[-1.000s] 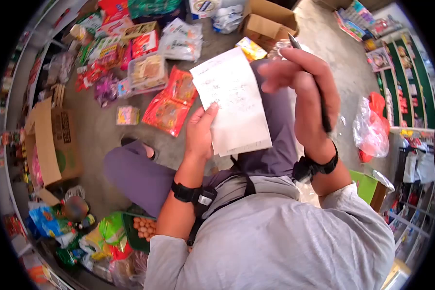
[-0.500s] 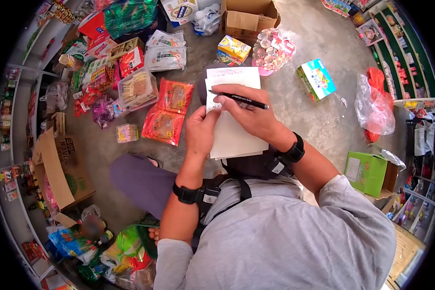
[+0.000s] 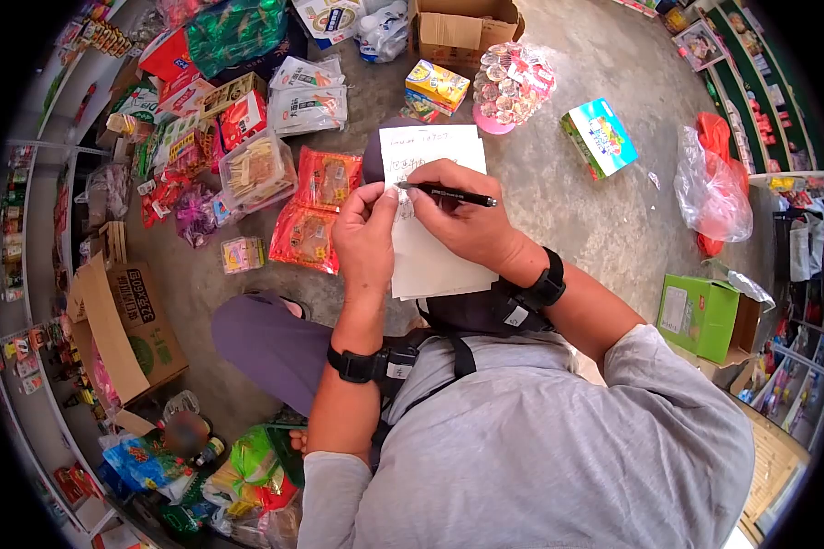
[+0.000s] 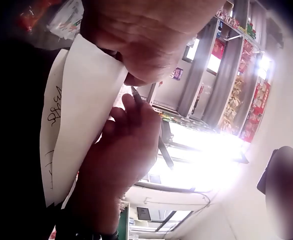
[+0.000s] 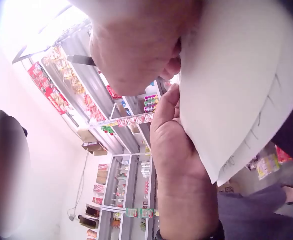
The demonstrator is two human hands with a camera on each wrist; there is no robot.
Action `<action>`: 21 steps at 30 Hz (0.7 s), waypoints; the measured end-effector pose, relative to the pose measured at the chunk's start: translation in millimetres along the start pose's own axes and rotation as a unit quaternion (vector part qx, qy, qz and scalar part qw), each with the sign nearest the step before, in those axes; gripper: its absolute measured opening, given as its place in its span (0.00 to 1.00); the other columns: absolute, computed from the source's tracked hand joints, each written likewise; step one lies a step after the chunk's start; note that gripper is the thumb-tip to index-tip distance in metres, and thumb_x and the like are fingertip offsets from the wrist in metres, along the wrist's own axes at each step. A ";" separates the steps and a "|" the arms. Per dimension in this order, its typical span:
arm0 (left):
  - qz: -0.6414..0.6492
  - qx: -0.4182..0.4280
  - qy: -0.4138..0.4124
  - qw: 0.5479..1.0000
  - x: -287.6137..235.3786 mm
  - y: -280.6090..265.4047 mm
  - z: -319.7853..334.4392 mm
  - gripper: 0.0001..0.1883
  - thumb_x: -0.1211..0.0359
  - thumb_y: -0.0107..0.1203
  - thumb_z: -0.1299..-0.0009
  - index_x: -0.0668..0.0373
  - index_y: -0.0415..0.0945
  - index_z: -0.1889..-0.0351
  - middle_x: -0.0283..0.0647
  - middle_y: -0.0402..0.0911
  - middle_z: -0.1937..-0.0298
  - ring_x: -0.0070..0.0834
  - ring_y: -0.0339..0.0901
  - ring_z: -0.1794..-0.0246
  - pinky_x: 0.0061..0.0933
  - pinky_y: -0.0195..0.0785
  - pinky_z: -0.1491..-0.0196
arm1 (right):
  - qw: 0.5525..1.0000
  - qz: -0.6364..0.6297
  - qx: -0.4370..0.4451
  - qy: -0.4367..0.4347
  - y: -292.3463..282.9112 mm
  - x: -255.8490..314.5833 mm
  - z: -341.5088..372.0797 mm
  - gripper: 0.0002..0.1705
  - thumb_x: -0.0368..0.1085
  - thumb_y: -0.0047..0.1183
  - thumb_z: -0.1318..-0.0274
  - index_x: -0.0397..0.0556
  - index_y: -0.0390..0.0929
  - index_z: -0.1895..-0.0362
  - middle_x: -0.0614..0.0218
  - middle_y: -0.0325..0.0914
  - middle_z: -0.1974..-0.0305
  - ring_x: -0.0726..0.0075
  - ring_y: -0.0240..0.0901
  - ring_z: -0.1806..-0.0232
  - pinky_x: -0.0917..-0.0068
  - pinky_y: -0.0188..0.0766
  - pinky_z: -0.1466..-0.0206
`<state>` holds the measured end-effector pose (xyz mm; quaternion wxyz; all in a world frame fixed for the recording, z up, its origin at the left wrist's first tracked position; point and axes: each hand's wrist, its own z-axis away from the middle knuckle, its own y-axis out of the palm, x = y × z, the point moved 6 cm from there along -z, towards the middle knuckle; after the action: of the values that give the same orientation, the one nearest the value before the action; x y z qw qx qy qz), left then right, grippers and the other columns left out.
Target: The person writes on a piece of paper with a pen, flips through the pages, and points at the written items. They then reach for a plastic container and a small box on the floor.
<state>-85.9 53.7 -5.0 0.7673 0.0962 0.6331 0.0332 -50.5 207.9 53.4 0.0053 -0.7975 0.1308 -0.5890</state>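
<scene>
Sheets of white paper (image 3: 439, 256) with handwriting near the top lie over the person's lap in the head view. The left hand (image 3: 366, 240) pinches their left edge between thumb and fingers. A black pen (image 3: 458, 194) is gripped in the right hand (image 3: 467, 215), its tip on or just over the paper beside the left thumb. In the left wrist view the right hand (image 4: 124, 145) holds the pen (image 4: 164, 152) behind the paper's edge (image 4: 86, 95). The right wrist view has the left hand (image 5: 179, 150) at the edge of the sheets (image 5: 231, 85), which show some marks.
Red snack packs (image 3: 304, 240), a clear tub (image 3: 258, 174) and a yellow box (image 3: 438, 87) lie ahead and left. A blue-green box (image 3: 599, 137) and an open green carton (image 3: 700, 318) stand right. Brown cartons (image 3: 142, 325) and stocked shelves (image 3: 769, 101) flank the floor.
The right hand came down from its raised position onto the paper with the pen. Since half a second ago, the pen has turned a little flatter and the left fingers have shifted beside its tip.
</scene>
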 end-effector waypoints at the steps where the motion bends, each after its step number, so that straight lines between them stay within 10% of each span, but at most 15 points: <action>1: 0.001 0.001 -0.001 1.000 0.5 -0.3 -0.2 0.08 0.70 0.59 0.26 0.65 0.81 0.55 0.30 0.83 0.63 0.13 0.75 0.64 0.16 0.68 0.61 | 1.000 -0.001 -0.002 -0.006 1.1 0.9 -0.2 0.07 0.26 0.60 0.43 0.42 0.81 0.59 0.70 0.79 0.68 0.84 0.70 0.70 0.81 0.71 0.66; 21: 0.036 -0.015 -0.005 0.999 11.8 -13.6 -4.1 0.08 0.70 0.58 0.26 0.64 0.80 0.53 0.35 0.84 0.60 0.17 0.78 0.64 0.19 0.72 0.60 | 0.992 -0.073 -0.098 0.002 -29.0 10.7 -6.3 0.12 0.29 0.51 0.30 0.42 0.77 0.45 0.65 0.83 0.58 0.81 0.75 0.66 0.81 0.73 0.62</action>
<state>-88.6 42.8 -19.7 0.7702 0.1072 0.6248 0.0701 -47.6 234.5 70.1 -0.1162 -0.8004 0.1298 -0.5735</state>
